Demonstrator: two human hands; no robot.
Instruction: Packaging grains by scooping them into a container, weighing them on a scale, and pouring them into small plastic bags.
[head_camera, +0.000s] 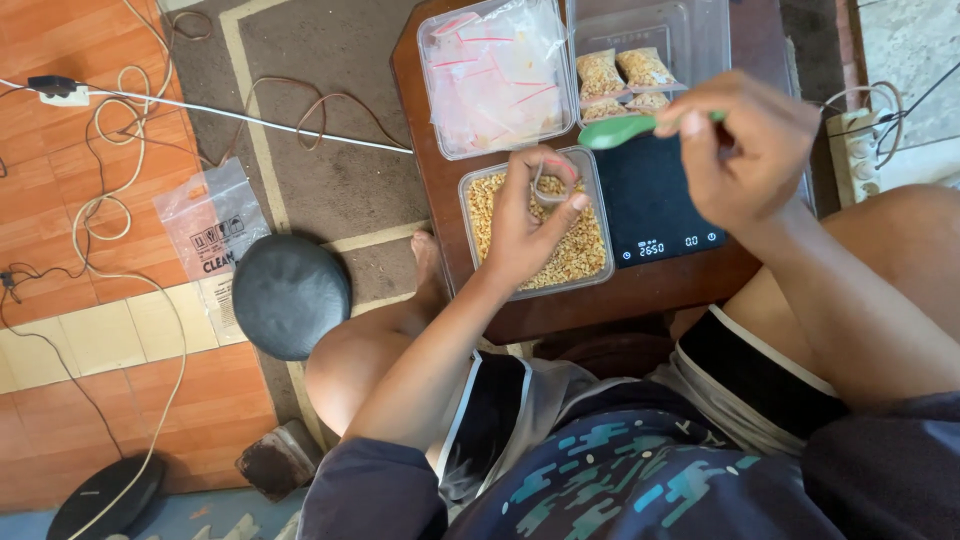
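My left hand (530, 215) holds a small clear zip bag (553, 183) open over a clear tub of golden grain (580, 262). My right hand (748, 150) grips a green spoon (618, 130), its bowl hovering just above and right of the bag, over a black digital scale (655, 200). Both tubs and the scale rest on a low dark wooden table (430, 170).
A clear tub of empty zip bags (495, 75) and another tub holding several filled packets (625, 75) stand at the table's far side. On the floor lie a round black lid (290, 295), a plastic bag (210, 225), cables and a power strip (860, 150).
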